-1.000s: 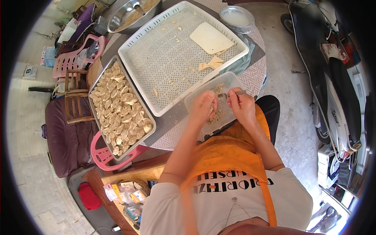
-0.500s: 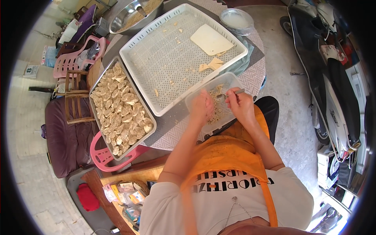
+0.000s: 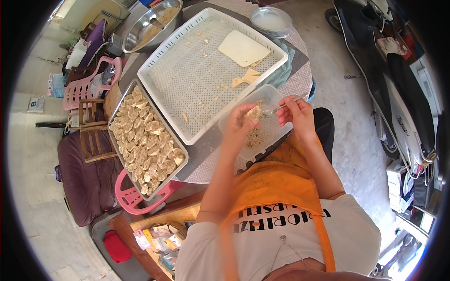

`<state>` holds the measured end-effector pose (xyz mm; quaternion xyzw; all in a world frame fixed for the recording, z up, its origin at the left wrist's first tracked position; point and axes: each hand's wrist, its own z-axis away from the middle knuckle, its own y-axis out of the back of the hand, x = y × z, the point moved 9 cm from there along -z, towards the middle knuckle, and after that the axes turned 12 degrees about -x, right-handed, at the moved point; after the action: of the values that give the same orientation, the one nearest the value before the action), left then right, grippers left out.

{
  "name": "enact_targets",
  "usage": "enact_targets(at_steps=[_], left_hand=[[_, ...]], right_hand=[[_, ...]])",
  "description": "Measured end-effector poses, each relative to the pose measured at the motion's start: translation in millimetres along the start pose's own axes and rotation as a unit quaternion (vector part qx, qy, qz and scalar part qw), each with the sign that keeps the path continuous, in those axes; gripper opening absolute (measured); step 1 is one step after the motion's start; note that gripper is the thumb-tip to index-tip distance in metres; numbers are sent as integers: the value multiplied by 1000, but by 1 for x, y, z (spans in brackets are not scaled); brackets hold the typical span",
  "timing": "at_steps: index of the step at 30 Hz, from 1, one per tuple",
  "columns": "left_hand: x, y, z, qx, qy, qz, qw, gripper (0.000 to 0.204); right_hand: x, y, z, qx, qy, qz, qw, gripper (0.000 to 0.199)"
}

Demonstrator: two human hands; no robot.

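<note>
My left hand is closed around a pale piece of dough, held above a clear plastic box. Crumbly brown filling lies in that box. Between the fingers of my right hand is a metal spoon, its bowl end pointing at the dough. Beyond the box stands a large white perforated tray, with a cream-coloured flat slab and a few dough scraps in it. To the left, a metal tray is filled with floury dumplings.
A steel bowl of tan powder stands at the far left of the table, and a bowl of whitish liquid at the far right. A pink plastic chair sits beneath the metal tray. A scooter is parked at the right.
My left hand has turned, and the dough piece in it now shows. The spoon in my right hand has risen a little and shifted right. The whole view has tilted slightly.
</note>
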<state>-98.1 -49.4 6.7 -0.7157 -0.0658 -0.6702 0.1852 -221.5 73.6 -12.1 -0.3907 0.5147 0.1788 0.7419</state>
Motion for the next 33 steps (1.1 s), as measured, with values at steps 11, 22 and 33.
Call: enact_targets(at_steps=[11,22,33], left_hand=[[-25,3,-3,22,56,105,993,24],[-35,5,10,109,189,112,970,40],[-29,-2,-1,88,90,197,972,31]], right_hand=[[-7,-3,0,20,67,120,990,18],[-1,-25,0,-24,116,313,942,18],[-4,-28,2,-13,143,348,926,22]])
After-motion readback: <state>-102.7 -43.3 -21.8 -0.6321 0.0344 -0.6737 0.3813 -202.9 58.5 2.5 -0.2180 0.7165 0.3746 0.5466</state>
